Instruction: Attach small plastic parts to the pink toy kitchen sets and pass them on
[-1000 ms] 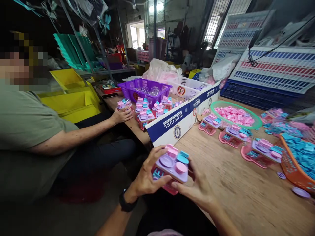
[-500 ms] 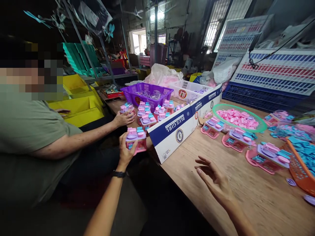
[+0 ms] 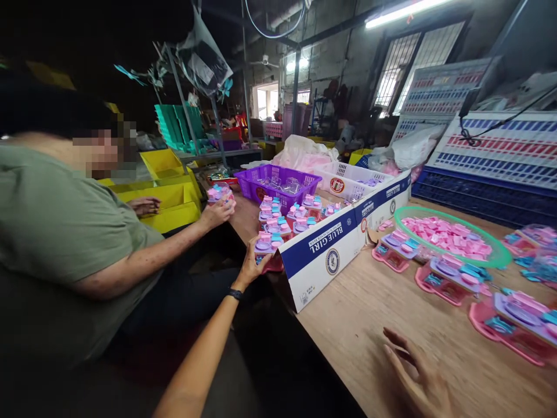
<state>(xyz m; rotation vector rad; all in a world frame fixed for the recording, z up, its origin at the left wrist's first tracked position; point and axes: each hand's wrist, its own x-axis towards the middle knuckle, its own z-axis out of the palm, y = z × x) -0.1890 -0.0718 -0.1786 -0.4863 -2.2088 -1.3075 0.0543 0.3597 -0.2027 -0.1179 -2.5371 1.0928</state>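
Observation:
My left hand reaches far out and grips a pink and purple toy set, setting it down at the near end of a group of like toys beside the white and blue cardboard divider. My right hand hovers over the wooden table near me, fingers spread, holding nothing. A co-worker in a green shirt sits at my left, one hand closed on another toy set.
A purple basket and a white basket stand behind the toys. A green-rimmed tray of pink parts and several toy sets lie to the right. Yellow bins stand beyond the co-worker.
My left hand has carried the toy set away from me to the group by the divider. My right hand let go and dropped low over the table. The view tilted up.

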